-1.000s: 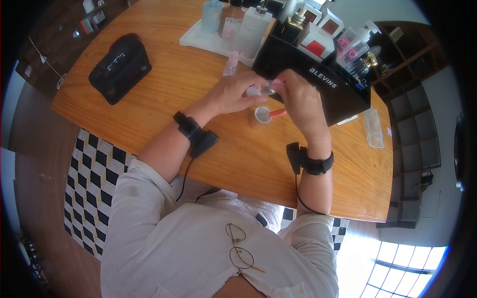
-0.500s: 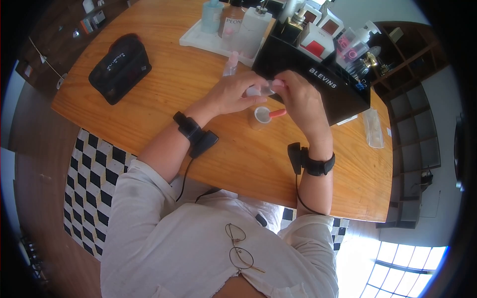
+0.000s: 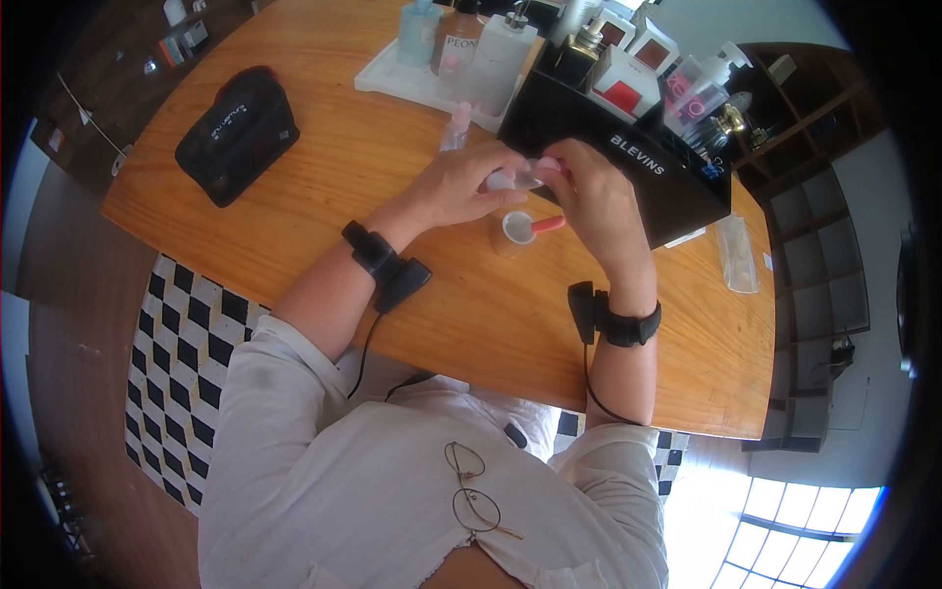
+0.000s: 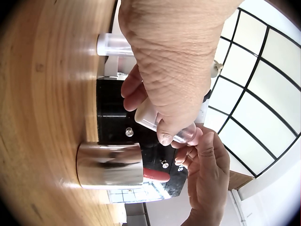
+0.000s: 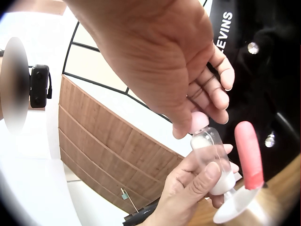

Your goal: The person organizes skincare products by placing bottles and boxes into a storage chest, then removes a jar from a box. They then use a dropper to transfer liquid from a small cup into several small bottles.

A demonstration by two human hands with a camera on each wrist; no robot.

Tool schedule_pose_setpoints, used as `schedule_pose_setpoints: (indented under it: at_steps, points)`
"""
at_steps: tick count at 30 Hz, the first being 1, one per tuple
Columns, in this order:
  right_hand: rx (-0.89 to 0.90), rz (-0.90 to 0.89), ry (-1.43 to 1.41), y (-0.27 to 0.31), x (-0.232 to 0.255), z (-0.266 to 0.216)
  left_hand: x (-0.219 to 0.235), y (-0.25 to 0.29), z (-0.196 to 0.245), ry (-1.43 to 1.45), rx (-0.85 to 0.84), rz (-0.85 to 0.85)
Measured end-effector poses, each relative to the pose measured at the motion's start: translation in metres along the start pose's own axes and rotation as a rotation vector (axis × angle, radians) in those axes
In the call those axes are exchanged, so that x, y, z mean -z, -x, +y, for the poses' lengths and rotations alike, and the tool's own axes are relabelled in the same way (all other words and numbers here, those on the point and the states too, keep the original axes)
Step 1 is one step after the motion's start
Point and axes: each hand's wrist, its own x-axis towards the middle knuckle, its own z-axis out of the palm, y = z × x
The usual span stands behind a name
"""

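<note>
A small clear bottle (image 5: 212,155) with white contents at its base is held in the air by the left hand (image 4: 167,61), its fingers and thumb wrapped round the body. The right hand (image 5: 155,61) pinches the pink cap (image 5: 199,121) on the bottle's end between thumb and fingers. Beneath the hands, a small cup (image 3: 517,230) stands on the table with a red-pink handle (image 3: 548,224) leaning out over its rim; it looks shiny and metallic in the left wrist view. Another clear bottle with a pink top (image 3: 456,128) stands beyond the left hand.
A black organizer (image 3: 628,162) full of cosmetics stands behind the right hand. Left of it, a white tray (image 3: 378,80) bears several bottles. A black case (image 3: 238,135) lies at the table's left, and a clear packet (image 3: 736,253) at the right.
Both hands stay in nearly the same place, holding the bottle and its cap. The right hand's fingers and wrist have shifted slightly.
</note>
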Motion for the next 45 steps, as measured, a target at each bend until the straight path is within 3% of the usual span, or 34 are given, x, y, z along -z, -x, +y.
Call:
schedule_pose_setpoints:
  at_steps: [11,14,17,23,29,35,38,45]
  points:
    - [0.010,-0.013,0.146,0.0014,-0.0036,0.0028,-0.0011,0.0002,-0.0012,-0.021,-0.008,-0.003]
    - [-0.021,-0.013,-0.031,-0.0005,0.0019,-0.0044,0.0012,-0.0002,0.0006,-0.032,-0.013,-0.010]
    - [0.012,-0.024,-0.017,0.0007,0.0005,-0.0010,-0.0009,0.0010,-0.0048,-0.003,0.007,-0.022]
    - [-0.089,-0.128,0.171,0.0032,-0.0036,0.0050,-0.0016,0.0004,-0.0031,-0.073,-0.056,0.014]
    - [-0.052,-0.052,-0.027,0.0018,0.0025,0.0006,-0.0013,-0.0001,-0.0025,-0.024,-0.036,0.014]
    - [-0.089,-0.110,0.114,0.0034,-0.0019,0.0035,-0.0002,0.0005,-0.0009,-0.030,0.003,-0.024]
    - [-0.071,-0.037,0.054,0.0027,0.0002,0.0002,0.0007,0.0001,-0.0016,-0.042,-0.006,-0.019]
    - [-0.078,-0.100,0.037,0.0037,-0.0016,0.0010,-0.0006,0.0007,-0.0019,-0.022,-0.005,-0.012]
